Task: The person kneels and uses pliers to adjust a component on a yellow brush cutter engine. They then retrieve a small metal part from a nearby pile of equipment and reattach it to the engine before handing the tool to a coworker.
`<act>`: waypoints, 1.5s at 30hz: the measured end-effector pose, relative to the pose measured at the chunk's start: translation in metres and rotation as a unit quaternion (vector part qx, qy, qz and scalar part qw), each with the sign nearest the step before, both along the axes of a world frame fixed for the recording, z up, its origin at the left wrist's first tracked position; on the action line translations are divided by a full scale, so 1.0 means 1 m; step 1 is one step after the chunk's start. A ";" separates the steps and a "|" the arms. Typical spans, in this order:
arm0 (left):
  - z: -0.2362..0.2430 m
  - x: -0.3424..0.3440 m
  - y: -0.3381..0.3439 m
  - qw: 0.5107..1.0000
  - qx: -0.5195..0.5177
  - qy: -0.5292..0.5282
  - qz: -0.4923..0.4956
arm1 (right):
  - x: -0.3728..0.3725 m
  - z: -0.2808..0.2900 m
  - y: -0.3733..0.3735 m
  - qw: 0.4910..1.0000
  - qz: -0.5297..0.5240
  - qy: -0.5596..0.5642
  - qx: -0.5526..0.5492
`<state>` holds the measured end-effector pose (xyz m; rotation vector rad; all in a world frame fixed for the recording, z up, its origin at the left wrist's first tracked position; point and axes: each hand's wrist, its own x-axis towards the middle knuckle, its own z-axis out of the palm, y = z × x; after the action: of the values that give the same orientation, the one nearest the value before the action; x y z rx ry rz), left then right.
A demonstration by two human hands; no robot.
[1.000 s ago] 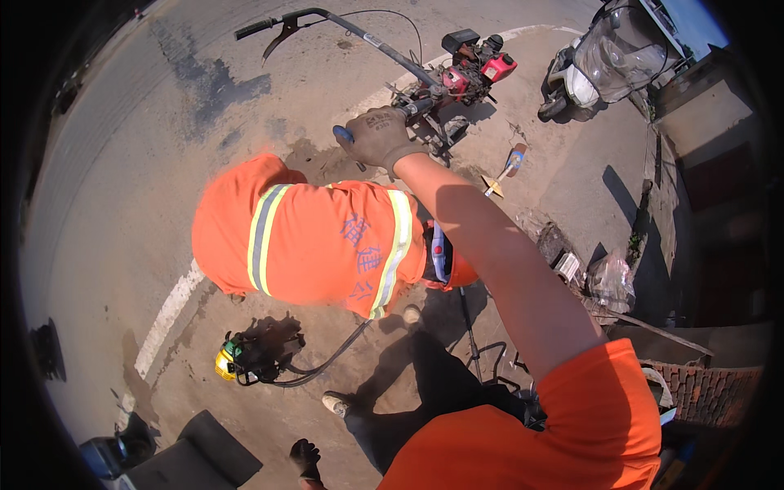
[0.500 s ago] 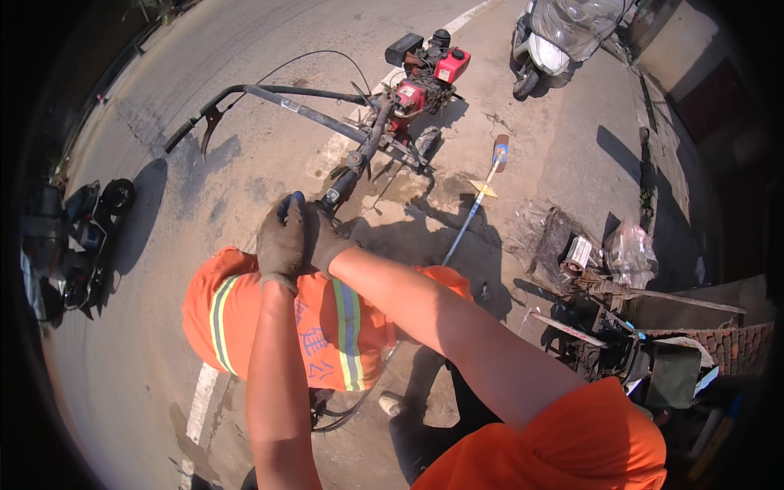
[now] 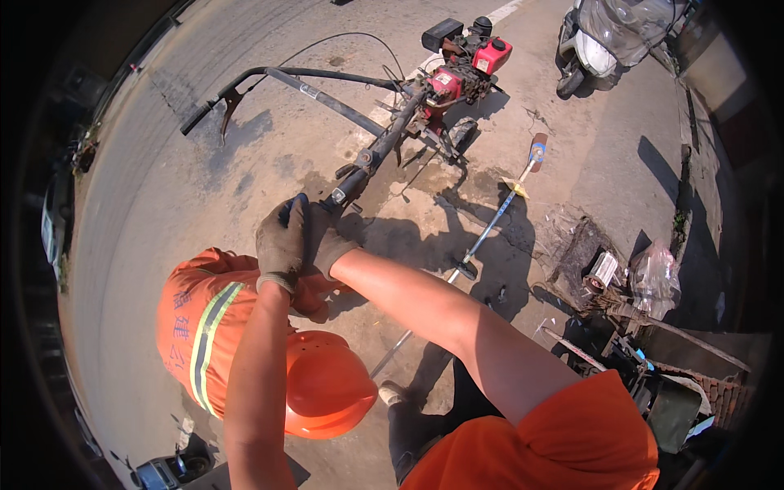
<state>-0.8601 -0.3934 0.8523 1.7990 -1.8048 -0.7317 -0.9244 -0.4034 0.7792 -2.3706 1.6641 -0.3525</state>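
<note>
Both my hands wear dark work gloves and meet at one spot. My left hand point(image 3: 282, 241) and my right hand point(image 3: 328, 245) close together around the near handlebar grip point(image 3: 343, 189) of a walk-behind machine. Its red engine point(image 3: 469, 65) sits further up the pavement. The second handlebar point(image 3: 269, 75) curves off to the left. Directly under my forearms a co-worker crouches in an orange hard hat point(image 3: 327, 384) and an orange reflective vest point(image 3: 204, 327).
A long-shafted tool point(image 3: 490, 229) lies on the concrete right of the machine. A parked scooter point(image 3: 596, 41) stands at the top right. A clear plastic bag point(image 3: 653, 278) and scrap metal pile point(image 3: 604, 278) are at the right, by a wall.
One second ago only my right hand reached the handlebar; my left hand has since joined it. The machine's handle now points toward me, and the co-worker sits lower in view.
</note>
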 end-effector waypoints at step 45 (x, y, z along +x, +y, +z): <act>-0.116 -0.216 -0.086 0.988 -0.069 0.140 -0.018 | -0.245 -0.132 -0.096 -0.501 0.169 0.792 -0.306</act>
<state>-1.0764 -0.4799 0.7362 1.4967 -1.6620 -0.8067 -1.1691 -0.4994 0.6469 -0.3942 0.8110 -1.1987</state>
